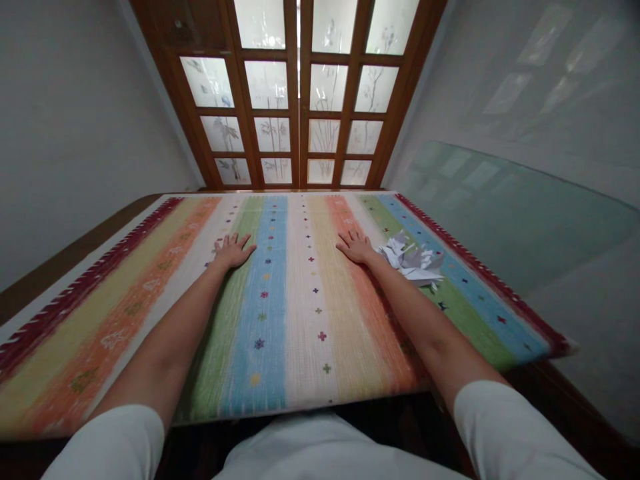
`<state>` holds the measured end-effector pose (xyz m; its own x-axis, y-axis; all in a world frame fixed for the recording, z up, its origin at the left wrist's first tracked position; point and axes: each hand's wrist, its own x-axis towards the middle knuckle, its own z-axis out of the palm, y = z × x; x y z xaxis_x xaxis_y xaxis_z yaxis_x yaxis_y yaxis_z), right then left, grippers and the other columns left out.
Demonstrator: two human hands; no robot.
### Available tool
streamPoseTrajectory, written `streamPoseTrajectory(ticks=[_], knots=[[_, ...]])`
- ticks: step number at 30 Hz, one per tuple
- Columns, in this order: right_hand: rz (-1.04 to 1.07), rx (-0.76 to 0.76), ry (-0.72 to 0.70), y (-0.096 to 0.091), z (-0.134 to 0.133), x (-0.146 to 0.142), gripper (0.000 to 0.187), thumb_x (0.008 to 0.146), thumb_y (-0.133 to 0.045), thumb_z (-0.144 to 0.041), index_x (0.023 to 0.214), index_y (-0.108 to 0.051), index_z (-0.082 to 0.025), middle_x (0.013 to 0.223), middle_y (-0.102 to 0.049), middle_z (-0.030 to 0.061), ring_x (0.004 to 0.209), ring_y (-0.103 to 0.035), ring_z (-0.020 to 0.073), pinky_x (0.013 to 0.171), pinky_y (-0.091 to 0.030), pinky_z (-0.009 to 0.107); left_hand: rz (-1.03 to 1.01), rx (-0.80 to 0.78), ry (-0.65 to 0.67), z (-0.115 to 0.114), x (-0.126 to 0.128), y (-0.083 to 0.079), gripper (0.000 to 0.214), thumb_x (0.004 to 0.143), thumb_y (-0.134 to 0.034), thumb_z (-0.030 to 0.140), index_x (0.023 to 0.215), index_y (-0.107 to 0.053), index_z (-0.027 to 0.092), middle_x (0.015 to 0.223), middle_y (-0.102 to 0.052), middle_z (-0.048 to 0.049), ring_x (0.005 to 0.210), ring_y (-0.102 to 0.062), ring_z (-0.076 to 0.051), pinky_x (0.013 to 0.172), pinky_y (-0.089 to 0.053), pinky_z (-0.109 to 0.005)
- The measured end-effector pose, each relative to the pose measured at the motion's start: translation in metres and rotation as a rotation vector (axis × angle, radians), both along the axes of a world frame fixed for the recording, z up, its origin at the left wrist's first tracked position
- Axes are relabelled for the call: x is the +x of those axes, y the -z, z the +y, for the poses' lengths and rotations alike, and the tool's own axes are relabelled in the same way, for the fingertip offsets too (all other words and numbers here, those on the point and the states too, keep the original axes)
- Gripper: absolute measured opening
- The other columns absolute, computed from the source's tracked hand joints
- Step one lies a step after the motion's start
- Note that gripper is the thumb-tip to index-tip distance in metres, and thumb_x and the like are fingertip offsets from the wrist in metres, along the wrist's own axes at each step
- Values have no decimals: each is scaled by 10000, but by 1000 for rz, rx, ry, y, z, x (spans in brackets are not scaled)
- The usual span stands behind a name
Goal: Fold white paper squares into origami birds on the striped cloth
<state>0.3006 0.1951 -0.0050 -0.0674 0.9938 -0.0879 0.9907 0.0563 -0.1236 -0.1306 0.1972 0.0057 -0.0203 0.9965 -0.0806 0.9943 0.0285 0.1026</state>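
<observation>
My left hand (233, 251) lies flat on the striped tablecloth (305, 320), over its green and white bands, with the fingers spread. Farther right, my right hand (356, 247) rests palm down on the orange band, fingers also apart. Neither hand holds anything. Just to the right of my right hand and wrist sits a small pile of folded white and grey paper pieces (413, 260). My right forearm covers part of the pile's near left side. Their exact folded shapes are hard to make out.
The cloth covers a table whose near edge is close to my body. Beyond the far edge stand wooden doors with frosted glass panes (273, 135). A pale wall (590, 120) with a greenish panel (500, 207) runs along the right, and another wall (75, 120) along the left.
</observation>
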Motion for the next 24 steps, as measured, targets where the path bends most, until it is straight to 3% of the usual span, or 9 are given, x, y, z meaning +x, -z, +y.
streamPoseTrajectory(ticks=[7,12,17,19,21,24], knots=[[7,34,1,0,-6,0,675,1136,-334,-580,1735,-356,-271,1829,-240,178,1699,-216,374,1327,-224,608,2,10,-1,-3,1,0,782,1062,-289,662,1741,-344,278,1827,-221,-162,1675,-202,-491,1281,-191,-785],[8,249,-95,-12,-25,-10,566,1114,-462,-414,1620,-533,-171,1684,-490,227,1579,-439,366,1281,-328,552,-7,57,11,-3,2,-1,769,1063,-313,640,1715,-407,243,1803,-282,-199,1656,-247,-506,1252,-222,-806],[124,481,-215,-43,-76,4,356,1006,-582,-241,1308,-762,-185,1417,-683,199,1274,-647,343,1113,-500,484,-13,257,90,-23,18,-11,632,1075,-370,463,1581,-563,138,1720,-422,-255,1589,-393,-463,1259,-283,-750],[114,568,-85,-57,-104,29,314,1001,-593,-261,1246,-777,-191,1296,-710,190,1219,-656,349,1065,-514,482,-62,240,163,-42,32,-16,560,1047,-451,446,1466,-649,131,1636,-526,-255,1493,-515,-444,1234,-381,-687],[64,606,161,-66,-133,62,299,1013,-598,-322,1199,-779,-173,1235,-712,201,1185,-667,362,1030,-519,484,-169,187,328,-70,47,-20,491,1039,-487,455,1371,-699,162,1506,-644,-217,1380,-624,-379,1205,-466,-571],[-10,511,476,-64,-166,107,394,989,-672,-451,1225,-768,-151,1234,-718,231,1152,-691,385,951,-538,474,-321,178,579,-124,70,-25,432,1034,-529,481,1316,-710,208,1426,-693,-171,1315,-668,-333,1195,-492,-531]])
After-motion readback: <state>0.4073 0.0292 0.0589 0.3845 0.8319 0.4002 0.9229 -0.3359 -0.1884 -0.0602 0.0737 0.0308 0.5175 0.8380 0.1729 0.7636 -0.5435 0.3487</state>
